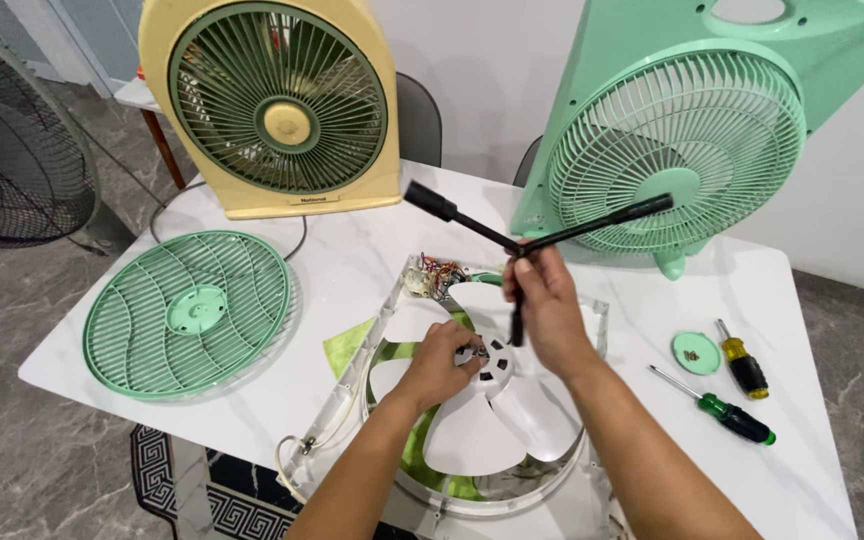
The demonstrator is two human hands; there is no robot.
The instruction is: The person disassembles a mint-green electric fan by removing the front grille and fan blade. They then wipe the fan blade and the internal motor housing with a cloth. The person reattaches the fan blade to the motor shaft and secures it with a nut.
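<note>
Head view: right hand (549, 305) gripping Y-shaped socket wrench (518, 262), shaft vertical over fan hub (495, 360); left hand (439, 362) pinching hub, nearer.

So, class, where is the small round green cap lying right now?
In the head view, the green cap lies on the white table to the person's right, just left of the yellow-handled screwdriver and above the green-handled screwdriver.

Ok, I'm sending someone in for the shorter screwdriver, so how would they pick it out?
On the white marble table, look at its right side, beside the small round green cap. The yellow-and-black stubby screwdriver lies there, shorter and thicker than the green-handled screwdriver next to it.
</note>
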